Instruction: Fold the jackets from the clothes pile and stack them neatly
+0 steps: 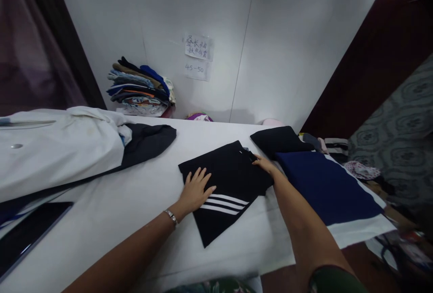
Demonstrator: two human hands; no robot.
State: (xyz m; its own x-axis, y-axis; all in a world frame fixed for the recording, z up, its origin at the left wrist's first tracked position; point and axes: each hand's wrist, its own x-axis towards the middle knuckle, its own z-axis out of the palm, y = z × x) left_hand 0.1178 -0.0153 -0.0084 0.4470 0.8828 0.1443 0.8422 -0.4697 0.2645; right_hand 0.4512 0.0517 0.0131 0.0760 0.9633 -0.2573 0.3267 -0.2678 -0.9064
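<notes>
Tabletop (128, 202), white, w/ blk. garment (233, 173) approx. mid-table, part-folded. Cloth prob. light, soft, limp, not fragile; best held at opp. edges or corners. R hand (265, 165): at garment's upper R edge; pinch vs. mere touch, can't tell. L hand (196, 190): palm down on cloth, fingers spread, nothing gripped. White stripes (225, 204): just beside L fingers.

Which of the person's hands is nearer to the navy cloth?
Right. The right hand is at the side of the black garment towards the navy cloth; the left hand is farther away, spread on the garment's other side.
</notes>
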